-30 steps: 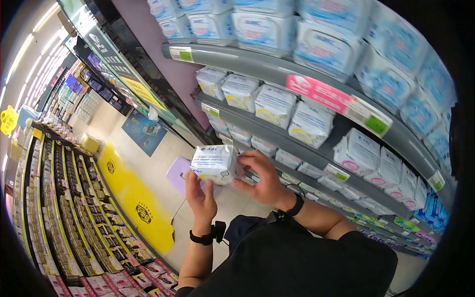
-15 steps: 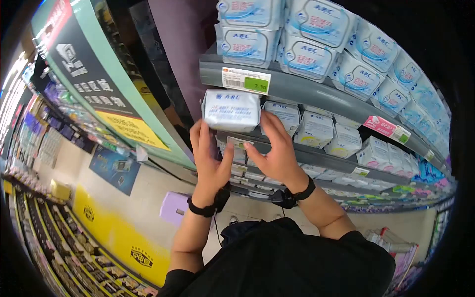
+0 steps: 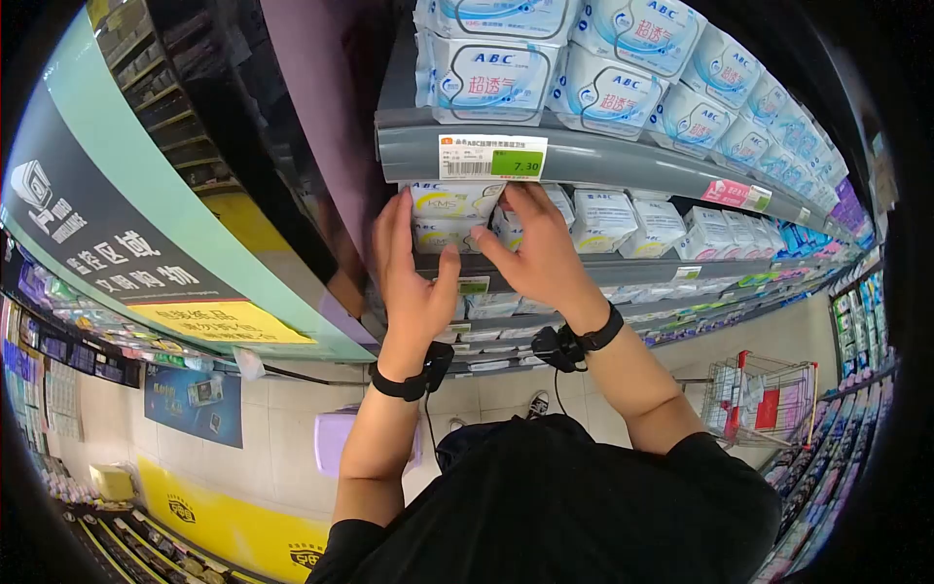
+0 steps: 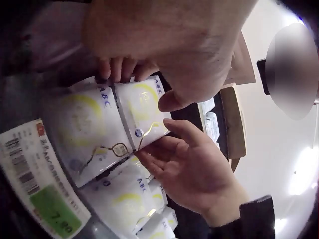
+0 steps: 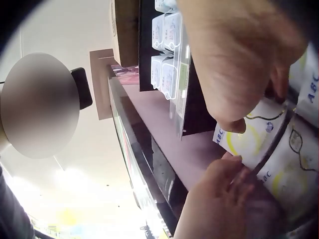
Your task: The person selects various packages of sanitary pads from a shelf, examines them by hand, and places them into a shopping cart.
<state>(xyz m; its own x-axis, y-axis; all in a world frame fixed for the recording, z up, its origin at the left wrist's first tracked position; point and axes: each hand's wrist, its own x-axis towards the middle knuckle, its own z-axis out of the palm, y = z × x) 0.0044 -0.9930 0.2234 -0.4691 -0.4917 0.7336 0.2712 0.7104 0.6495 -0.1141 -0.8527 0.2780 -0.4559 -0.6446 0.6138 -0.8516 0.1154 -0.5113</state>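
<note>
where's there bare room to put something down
On the floor tiles between the blue floor panel and the purple stool. The shelf is crowded: two stacked packs stand between left hand and right hand, with more packs to the right.

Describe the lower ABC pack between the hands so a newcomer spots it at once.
Find the gray shelf edge with the price tag reading 7.30. Just below, between the left hand and right hand, two white ABC packs with yellow print are stacked. It's the lower pack, set apart from the upper pack by thumbs at its front.
</note>
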